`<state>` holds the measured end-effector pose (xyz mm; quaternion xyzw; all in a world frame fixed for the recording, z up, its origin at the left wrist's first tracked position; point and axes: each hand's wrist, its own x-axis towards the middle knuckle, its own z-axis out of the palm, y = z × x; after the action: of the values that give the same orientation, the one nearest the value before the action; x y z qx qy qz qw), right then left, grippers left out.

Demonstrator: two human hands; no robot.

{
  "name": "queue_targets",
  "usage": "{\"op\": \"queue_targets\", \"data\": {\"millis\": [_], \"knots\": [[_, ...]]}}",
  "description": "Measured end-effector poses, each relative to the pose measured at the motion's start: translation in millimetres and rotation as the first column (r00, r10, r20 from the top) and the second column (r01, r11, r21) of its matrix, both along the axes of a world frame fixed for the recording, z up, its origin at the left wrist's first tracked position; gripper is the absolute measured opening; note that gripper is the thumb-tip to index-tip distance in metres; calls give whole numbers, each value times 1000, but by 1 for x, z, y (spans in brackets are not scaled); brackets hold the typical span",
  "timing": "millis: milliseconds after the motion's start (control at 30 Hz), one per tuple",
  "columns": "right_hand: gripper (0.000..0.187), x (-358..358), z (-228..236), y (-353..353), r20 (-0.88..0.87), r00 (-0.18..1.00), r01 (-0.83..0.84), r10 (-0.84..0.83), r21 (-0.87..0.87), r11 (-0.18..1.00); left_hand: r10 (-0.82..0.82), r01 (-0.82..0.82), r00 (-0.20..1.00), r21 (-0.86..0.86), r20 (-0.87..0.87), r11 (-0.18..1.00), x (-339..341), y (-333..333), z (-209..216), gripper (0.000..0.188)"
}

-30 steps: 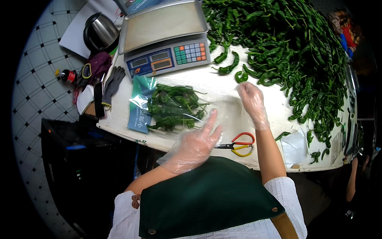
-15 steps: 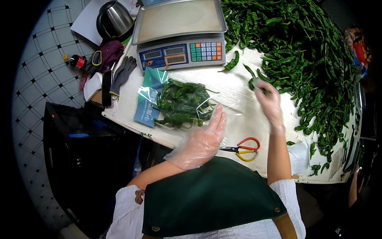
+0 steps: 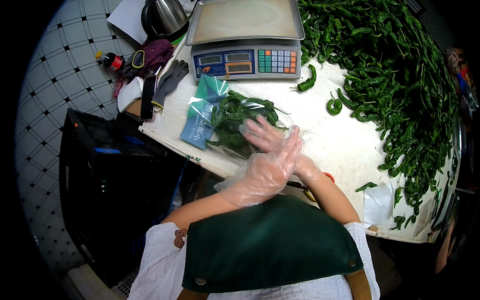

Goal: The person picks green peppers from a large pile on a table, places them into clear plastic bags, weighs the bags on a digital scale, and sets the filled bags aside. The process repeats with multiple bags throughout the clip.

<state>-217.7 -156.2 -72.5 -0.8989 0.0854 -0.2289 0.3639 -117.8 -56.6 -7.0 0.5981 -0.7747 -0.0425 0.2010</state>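
A clear plastic bag with a blue-green printed panel (image 3: pixel 197 131) lies on the table, with green peppers (image 3: pixel 231 116) inside it. My left hand (image 3: pixel 267 172), in a clear disposable glove, rests by the bag's open end with its fingers stretched out; its thumb side is hidden. Crossing beneath it, my gloved right hand (image 3: pixel 264 134) reaches to the peppers at the bag's mouth, fingers spread. No pepper shows in its grasp. Under my right forearm, red-and-yellow-handled scissors (image 3: pixel 310 195) are mostly covered.
A digital scale (image 3: pixel 246 62) stands behind the bag. Heaped green peppers (image 3: pixel 400 75) cover the right side; a curled pepper (image 3: pixel 334 105) lies apart. Grey gloves (image 3: pixel 170 84) and a kettle (image 3: pixel 167 19) are at left, above a black crate (image 3: pixel 107 165). White paper (image 3: pixel 378 206) lies front right.
My right hand has swung left from beside the loose peppers to the bag's mouth, passing under my left hand. One straight pepper near it is gone from the table. The view has shifted slightly.
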Motion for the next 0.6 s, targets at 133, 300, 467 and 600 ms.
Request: {"op": "queue_targets", "data": {"millis": [133,300,467,600], "knots": [[51,-15,16,-13,-106,985,119,-133,-128,985,-98,96,995,45,31,994,-1,18,-8,55],[46,-60,18,-14,-43,703,662,-710,-328,675,-277,254,959,253,57,934,-13,35,-12,51],[32,-34,-1,-34,-65,741,629,-669,-281,725,-46,-2,983,259,179,966,-6,34,-22,32],[15,-23,10,-55,-176,790,604,-588,53,795,22,-38,995,167,98,985,20,37,-21,10]]}}
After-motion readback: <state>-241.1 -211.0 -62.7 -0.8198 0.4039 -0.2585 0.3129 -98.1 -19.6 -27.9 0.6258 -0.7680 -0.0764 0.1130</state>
